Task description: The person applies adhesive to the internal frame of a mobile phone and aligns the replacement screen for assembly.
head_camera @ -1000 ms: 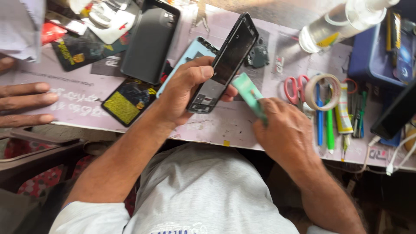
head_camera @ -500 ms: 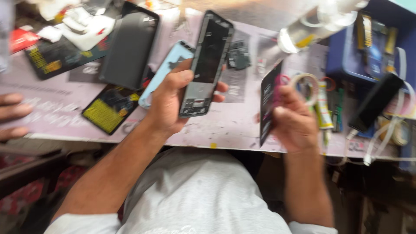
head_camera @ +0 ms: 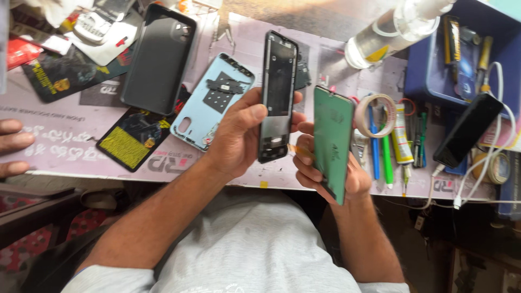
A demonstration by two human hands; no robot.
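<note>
The left hand (head_camera: pixel 239 135) holds a black rectangular phone frame (head_camera: pixel 278 95) upright above the surface (head_camera: pixel 70 146), its fingers closed round the lower half. Just beside it, the right hand (head_camera: pixel 325 171) grips a flat green-backed phone panel (head_camera: pixel 332 142), fingers (head_camera: pixel 303 163) curled along its left edge.

There is only one view, from a camera worn on the person's head. It looks steeply down over the grey-shirted chest and both forearms onto the cluttered worktable covered by a pale printed mat (head_camera: pixel 81 152). It sits close, at arm's reach. The table's near edge crosses mid-frame, and its far edge is cut off at the top.
</note>
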